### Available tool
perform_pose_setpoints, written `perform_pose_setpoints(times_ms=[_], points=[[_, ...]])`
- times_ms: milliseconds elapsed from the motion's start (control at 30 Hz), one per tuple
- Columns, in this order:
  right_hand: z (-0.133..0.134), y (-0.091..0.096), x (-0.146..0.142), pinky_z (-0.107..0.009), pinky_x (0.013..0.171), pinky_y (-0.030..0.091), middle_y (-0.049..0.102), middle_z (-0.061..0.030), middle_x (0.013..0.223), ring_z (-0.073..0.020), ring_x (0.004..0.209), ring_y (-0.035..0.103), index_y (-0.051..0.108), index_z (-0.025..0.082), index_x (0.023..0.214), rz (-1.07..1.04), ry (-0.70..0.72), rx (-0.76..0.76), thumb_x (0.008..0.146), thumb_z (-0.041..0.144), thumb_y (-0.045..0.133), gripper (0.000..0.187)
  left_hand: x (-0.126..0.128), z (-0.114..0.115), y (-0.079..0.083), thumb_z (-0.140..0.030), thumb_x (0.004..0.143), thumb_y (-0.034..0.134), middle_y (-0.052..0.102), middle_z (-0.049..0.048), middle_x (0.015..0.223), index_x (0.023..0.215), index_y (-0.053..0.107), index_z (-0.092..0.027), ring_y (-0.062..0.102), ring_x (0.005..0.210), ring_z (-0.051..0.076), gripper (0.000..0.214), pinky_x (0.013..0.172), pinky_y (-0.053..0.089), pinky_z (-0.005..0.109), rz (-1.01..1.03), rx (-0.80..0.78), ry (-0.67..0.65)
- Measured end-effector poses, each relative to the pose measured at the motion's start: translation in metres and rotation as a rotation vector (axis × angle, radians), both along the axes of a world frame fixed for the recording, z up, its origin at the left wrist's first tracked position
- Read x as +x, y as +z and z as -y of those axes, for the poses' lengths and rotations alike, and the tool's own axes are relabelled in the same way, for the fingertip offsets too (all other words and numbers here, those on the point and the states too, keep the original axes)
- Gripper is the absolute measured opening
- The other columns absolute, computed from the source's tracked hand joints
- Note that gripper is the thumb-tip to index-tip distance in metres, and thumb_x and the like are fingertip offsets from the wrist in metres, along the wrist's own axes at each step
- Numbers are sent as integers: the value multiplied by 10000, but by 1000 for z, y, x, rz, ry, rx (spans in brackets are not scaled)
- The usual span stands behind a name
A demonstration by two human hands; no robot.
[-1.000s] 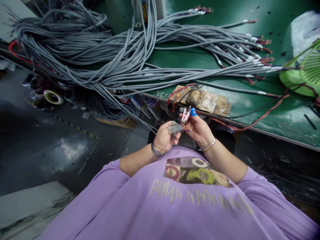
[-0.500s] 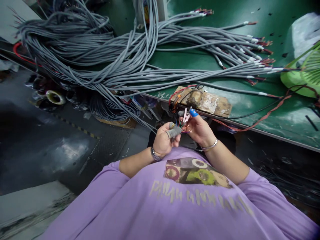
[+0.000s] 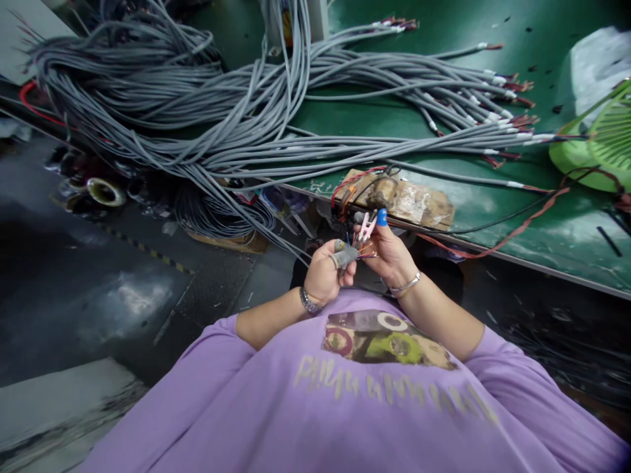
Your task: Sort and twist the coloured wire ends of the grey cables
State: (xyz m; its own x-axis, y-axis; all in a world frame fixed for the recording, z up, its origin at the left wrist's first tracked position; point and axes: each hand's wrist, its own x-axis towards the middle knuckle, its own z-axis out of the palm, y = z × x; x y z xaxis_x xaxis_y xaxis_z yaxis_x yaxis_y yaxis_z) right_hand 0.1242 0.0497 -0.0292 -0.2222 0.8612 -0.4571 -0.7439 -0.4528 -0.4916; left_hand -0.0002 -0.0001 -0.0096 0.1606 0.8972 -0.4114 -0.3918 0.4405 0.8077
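Note:
My left hand (image 3: 324,274) is closed around the end of a grey cable (image 3: 294,251), its thumb and a fingertip wrapped in grey coverings. Thin coloured wires (image 3: 367,255) fan out of that end toward the other hand, some with copper-coloured tips. Close beside it, my right hand (image 3: 392,257) is closed on a small pink clip-like tool (image 3: 366,227), which stands up between thumb and fingers. A blue cover (image 3: 382,217) sits on the right thumb. Whether the right fingers also grip a wire is hidden.
Many grey cables (image 3: 236,98) lie across the green table (image 3: 497,217), stripped ends to the right. At its front edge are a wooden block (image 3: 419,202) and a twisted reddish cord (image 3: 513,231). A green fan (image 3: 611,141) stands right. Coiled cable (image 3: 217,213) lies below.
My right hand has shifted slightly left, and its thumb stands more upright beside the pink tool. My left hand keeps its hold on the cable, almost unmoved.

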Motion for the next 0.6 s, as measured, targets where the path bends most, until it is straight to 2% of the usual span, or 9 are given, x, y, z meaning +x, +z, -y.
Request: perform_pose_setpoints(times_ms=[200,367,433,600], points=[[6,-3,4,-240,519,477,705,10,732,-105,553,565,634,209,779,-56,76,69,759,711,676,504,-1,4,1,-388,625,770,571,-56,479,719,463,-201,427,307,78,372,298,288,175,9,1,10],[9,0,13,-238,522,471,708,-26,770,-123,600,588,659,194,828,-20,164,107,769,804,561,620,-7,10,1,-429,634,787,585,-57,494,727,479,-197,448,312,79,396,299,314,176,-10,92,72],[9,3,13,-236,535,467,709,-26,775,-119,602,585,660,196,826,15,166,108,774,768,599,578,-9,11,-1,-448,654,787,602,-58,520,750,494,-195,476,331,77,399,315,344,172,-64,141,101],[8,4,9,-227,550,432,686,2,720,-104,603,566,640,203,768,132,45,153,794,600,715,405,-10,8,-1,-481,713,768,625,-43,557,768,519,-185,528,380,71,390,361,391,163,-224,253,125]])
